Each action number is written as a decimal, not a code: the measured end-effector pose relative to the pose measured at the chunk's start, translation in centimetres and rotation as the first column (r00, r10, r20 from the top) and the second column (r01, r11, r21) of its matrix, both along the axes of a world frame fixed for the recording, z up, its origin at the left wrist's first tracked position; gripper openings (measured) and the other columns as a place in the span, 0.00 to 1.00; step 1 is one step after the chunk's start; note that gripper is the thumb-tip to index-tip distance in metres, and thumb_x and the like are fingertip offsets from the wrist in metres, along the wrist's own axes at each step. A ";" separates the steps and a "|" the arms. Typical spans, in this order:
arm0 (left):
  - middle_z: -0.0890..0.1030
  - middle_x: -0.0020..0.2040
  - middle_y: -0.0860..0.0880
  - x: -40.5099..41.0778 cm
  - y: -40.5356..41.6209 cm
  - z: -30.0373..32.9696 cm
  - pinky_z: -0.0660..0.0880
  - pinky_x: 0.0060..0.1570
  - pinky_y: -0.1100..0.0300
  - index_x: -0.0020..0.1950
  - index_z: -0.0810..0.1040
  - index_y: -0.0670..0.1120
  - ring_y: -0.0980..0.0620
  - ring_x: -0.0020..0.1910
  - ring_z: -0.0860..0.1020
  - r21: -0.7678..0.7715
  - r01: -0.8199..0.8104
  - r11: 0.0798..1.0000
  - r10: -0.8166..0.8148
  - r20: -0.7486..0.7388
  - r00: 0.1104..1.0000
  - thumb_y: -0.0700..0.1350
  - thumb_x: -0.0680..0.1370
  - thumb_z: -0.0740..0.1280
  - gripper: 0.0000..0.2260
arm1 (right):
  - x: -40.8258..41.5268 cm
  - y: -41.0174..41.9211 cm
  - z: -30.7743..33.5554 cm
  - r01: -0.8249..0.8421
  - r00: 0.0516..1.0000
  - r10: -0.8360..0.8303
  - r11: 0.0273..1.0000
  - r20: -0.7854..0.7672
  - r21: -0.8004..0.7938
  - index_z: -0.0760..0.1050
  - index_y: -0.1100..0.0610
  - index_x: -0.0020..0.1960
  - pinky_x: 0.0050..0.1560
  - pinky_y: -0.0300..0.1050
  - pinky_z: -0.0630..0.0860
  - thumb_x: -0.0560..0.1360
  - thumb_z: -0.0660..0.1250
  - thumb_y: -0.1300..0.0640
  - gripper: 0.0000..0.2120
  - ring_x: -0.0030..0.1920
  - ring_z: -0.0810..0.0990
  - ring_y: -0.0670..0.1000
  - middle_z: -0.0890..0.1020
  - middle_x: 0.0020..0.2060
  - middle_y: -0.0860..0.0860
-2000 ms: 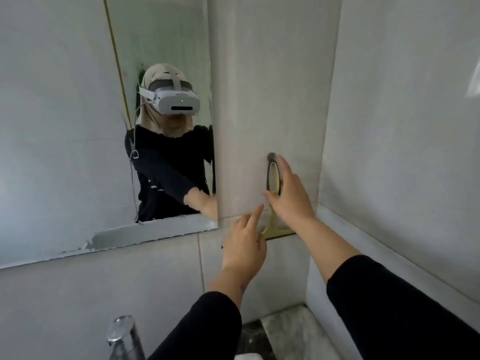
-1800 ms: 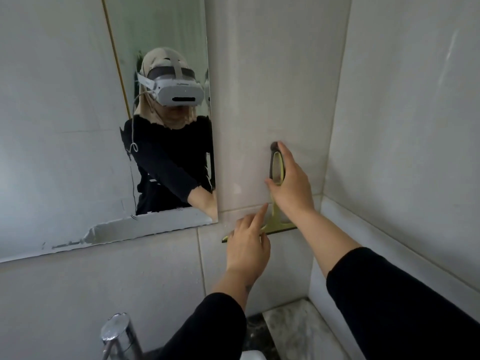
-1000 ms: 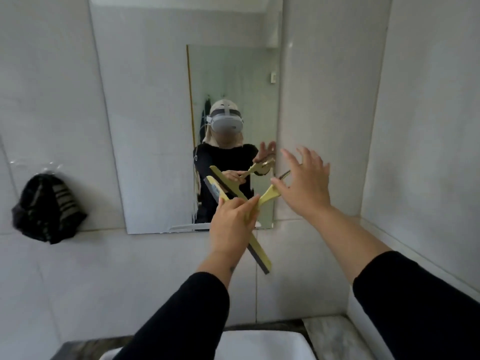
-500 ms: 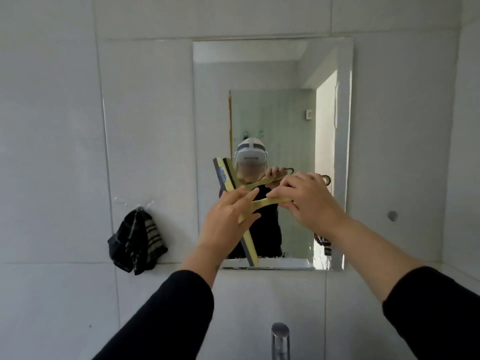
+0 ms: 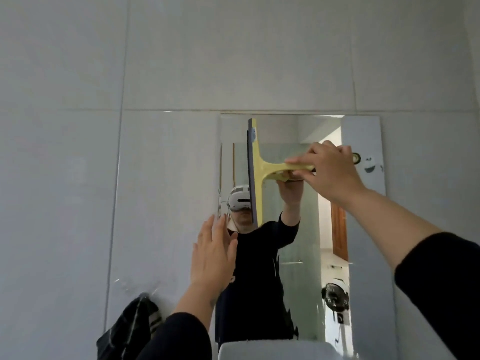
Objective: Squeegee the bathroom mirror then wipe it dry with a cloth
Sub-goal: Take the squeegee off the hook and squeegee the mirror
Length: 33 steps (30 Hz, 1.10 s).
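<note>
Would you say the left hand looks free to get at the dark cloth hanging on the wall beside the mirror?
Probably yes. The left hand is open and holds nothing, and the cloth hangs just below and to its left on the wall, with nothing between them. The right hand holds the squeegee.

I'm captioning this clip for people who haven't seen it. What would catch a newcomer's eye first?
The yellow squeegee stands out, its blade upright near the top left of the mirror, its handle gripped by the right hand. Next comes the left hand, open with fingers spread, raised in front of the mirror's lower left edge. A dark striped cloth hangs on the tiled wall at the bottom left.
</note>
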State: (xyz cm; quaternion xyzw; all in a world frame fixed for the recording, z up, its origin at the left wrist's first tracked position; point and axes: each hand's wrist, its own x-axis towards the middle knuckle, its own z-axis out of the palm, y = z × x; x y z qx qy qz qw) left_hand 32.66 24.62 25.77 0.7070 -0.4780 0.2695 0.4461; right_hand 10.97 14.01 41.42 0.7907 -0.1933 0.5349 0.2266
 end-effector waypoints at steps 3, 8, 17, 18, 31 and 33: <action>0.48 0.78 0.50 1.1 -0.8 2.0 0.58 0.71 0.45 0.76 0.47 0.54 0.49 0.76 0.49 -0.041 -0.062 0.997 0.064 0.032 0.997 0.56 0.80 0.56 0.28 | 2.8 0.0 3.8 -0.027 0.998 0.028 1.000 0.057 -0.015 0.78 0.39 0.59 0.49 0.47 0.56 0.76 0.65 0.46 0.12 0.53 0.71 0.52 0.71 0.42 0.44; 0.36 0.77 0.54 2.3 -2.0 2.7 0.61 0.70 0.47 0.75 0.37 0.56 0.51 0.76 0.43 0.012 -0.108 0.994 0.108 -0.012 0.994 0.62 0.76 0.59 0.38 | 7.8 0.6 6.9 -0.017 1.000 0.019 0.998 0.025 -0.067 0.72 0.35 0.64 0.50 0.48 0.57 0.80 0.59 0.50 0.16 0.55 0.69 0.52 0.69 0.44 0.45; 0.33 0.75 0.56 2.5 -2.1 2.7 0.66 0.65 0.39 0.73 0.36 0.65 0.51 0.76 0.42 0.018 -0.094 0.995 0.094 -0.019 0.995 0.61 0.76 0.62 0.38 | 10.0 0.0 8.1 0.062 0.997 -0.064 0.997 -0.034 -0.042 0.63 0.29 0.68 0.53 0.53 0.60 0.82 0.51 0.51 0.20 0.56 0.67 0.55 0.69 0.47 0.49; 0.33 0.74 0.56 2.5 -2.1 2.7 0.65 0.65 0.38 0.73 0.36 0.65 0.51 0.76 0.41 0.022 -0.094 0.995 0.094 -0.021 0.995 0.61 0.76 0.62 0.38 | 10.0 0.1 8.2 0.066 0.997 -0.068 0.997 -0.036 -0.043 0.63 0.29 0.68 0.52 0.52 0.60 0.82 0.51 0.52 0.20 0.56 0.67 0.55 0.69 0.47 0.49; 0.31 0.74 0.57 2.3 -2.2 2.8 0.63 0.66 0.35 0.72 0.35 0.66 0.50 0.76 0.42 0.051 -0.089 0.995 0.092 -0.069 0.993 0.60 0.75 0.63 0.39 | 6.8 -1.0 7.4 0.177 0.981 -0.183 0.981 -0.071 -0.077 0.58 0.28 0.70 0.51 0.53 0.60 0.83 0.49 0.53 0.22 0.56 0.67 0.56 0.66 0.46 0.51; 0.32 0.74 0.58 2.2 -2.2 2.9 0.63 0.65 0.35 0.72 0.35 0.66 0.50 0.76 0.43 0.045 -0.086 0.995 0.089 -0.077 0.993 0.60 0.75 0.63 0.39 | 6.1 -1.3 7.3 0.191 0.978 -0.197 0.978 -0.067 -0.078 0.59 0.28 0.69 0.49 0.52 0.58 0.83 0.49 0.53 0.22 0.56 0.67 0.56 0.66 0.45 0.50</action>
